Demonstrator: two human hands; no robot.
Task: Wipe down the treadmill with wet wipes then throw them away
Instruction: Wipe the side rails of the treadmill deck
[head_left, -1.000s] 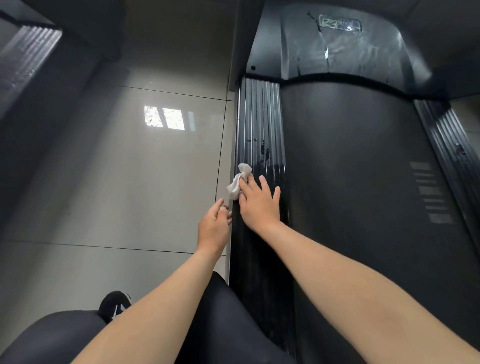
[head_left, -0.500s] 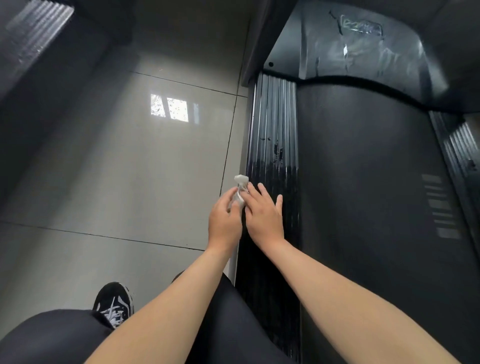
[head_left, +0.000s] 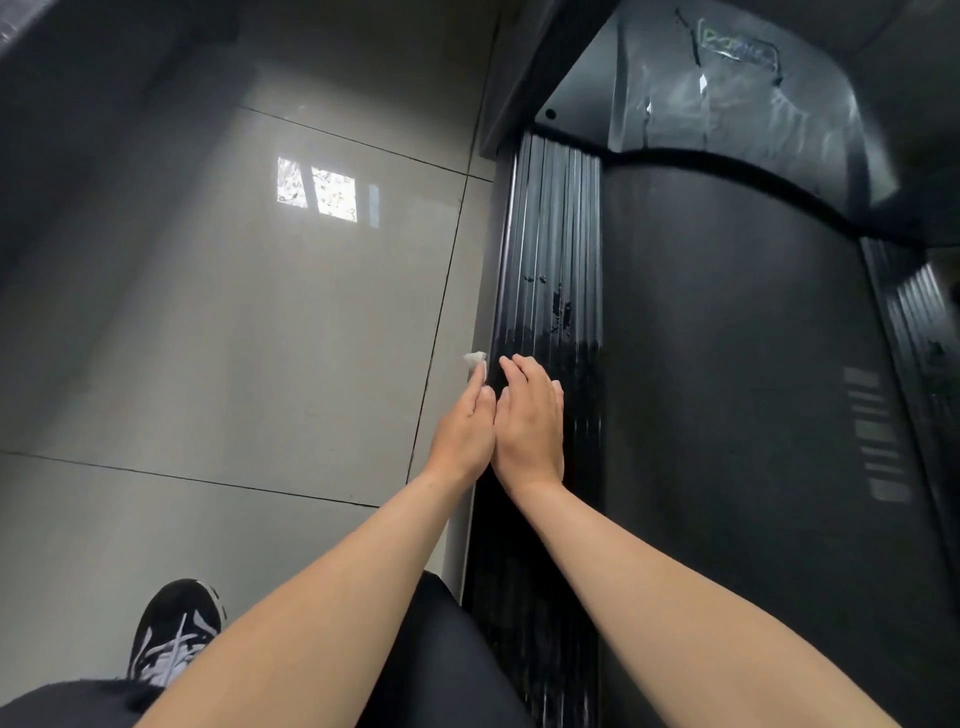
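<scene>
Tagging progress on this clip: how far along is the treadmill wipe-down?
Done: the left rail looks wet, though dark spots show on it. In hand: the left hand pinches the wipe at the rail's outer edge; the right hand lies flat on the rail. Left, apparently: the belt, the right rail, binning the wipe.

Side rail (head_left: 550, 270) ribbed, glossy black, wet-streaked; belt (head_left: 727, 389) matt, finely textured; floor tiles (head_left: 208, 338) smooth, reflective; wet wipe (head_left: 475, 358) soft white cloth.
</scene>
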